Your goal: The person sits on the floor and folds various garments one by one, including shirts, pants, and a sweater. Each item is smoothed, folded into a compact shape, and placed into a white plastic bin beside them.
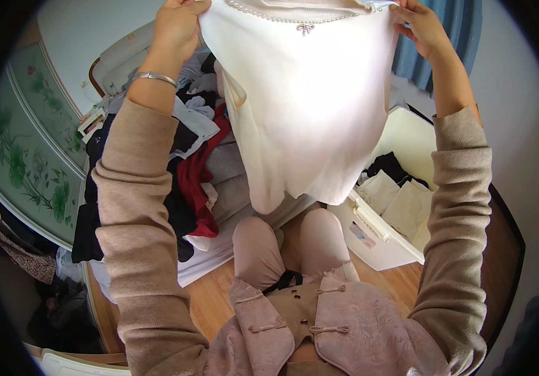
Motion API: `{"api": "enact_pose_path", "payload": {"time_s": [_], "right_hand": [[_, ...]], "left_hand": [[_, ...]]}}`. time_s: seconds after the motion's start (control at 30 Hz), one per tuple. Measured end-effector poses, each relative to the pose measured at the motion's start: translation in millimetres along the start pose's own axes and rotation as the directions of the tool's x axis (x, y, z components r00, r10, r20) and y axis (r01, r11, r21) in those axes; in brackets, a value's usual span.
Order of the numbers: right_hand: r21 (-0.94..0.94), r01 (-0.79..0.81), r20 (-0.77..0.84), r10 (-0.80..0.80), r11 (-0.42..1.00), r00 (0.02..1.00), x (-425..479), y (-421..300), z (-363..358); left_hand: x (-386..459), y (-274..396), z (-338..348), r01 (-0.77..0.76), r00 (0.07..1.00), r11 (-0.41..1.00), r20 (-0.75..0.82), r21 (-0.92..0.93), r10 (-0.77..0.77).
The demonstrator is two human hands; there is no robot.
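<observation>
A white knit top (pixel 316 94) with a pearl-trimmed neckline and a small bow ornament hangs spread out in front of me, above my knees. My left hand (pixel 178 29) pinches it at one upper corner, the fingertips close to the picture's top edge. At the opposite upper corner my right hand (pixel 417 26) grips the cloth between thumb and fingers. The top's upper edge is partly cut off by the frame. Its lower part hangs loose, with one sleeve or side fold at the left.
Clothes, among them a red garment (pixel 199 188), lie heaped on a bed at the left. A white plastic bin (pixel 377 235) with folded clothes (pixel 403 207) stands at the right on the wooden floor (pixel 210 301). Behind are a blue curtain (pixel 457 37) and a floral sliding door (pixel 39 155).
</observation>
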State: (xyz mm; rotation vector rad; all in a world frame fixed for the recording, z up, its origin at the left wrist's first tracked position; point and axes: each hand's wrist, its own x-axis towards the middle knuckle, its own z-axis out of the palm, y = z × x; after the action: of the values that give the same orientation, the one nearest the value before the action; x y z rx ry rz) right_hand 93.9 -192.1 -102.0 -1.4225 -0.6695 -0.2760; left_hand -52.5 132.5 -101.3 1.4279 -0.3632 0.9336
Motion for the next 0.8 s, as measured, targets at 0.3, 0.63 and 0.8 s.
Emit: {"api": "enact_pose_path", "payload": {"time_s": [0.3, 0.63, 0.8], "right_hand": [[0.011, -0.1, 0.174, 0.096, 0.995, 0.98, 5.5, 10.5, -8.3], [0.207, -0.048, 0.127, 0.021, 0.977, 0.992, 7.3, 18.3, 3.1], [0.257, 0.026, 0.181, -0.075, 0.966, 0.981, 16.8, 25.6, -3.4]], "left_hand": [[10.3, -7.4, -29.0, -0.048, 0.998, 0.986, -0.043, 0.158, 0.056], [14.3, -7.4, -42.1, -0.054, 0.998, 0.983, -0.034, 0.177, 0.061], [15.1, -8.4, -41.7, -0.041, 0.999, 0.985, -0.028, 0.165, 0.046]]}}
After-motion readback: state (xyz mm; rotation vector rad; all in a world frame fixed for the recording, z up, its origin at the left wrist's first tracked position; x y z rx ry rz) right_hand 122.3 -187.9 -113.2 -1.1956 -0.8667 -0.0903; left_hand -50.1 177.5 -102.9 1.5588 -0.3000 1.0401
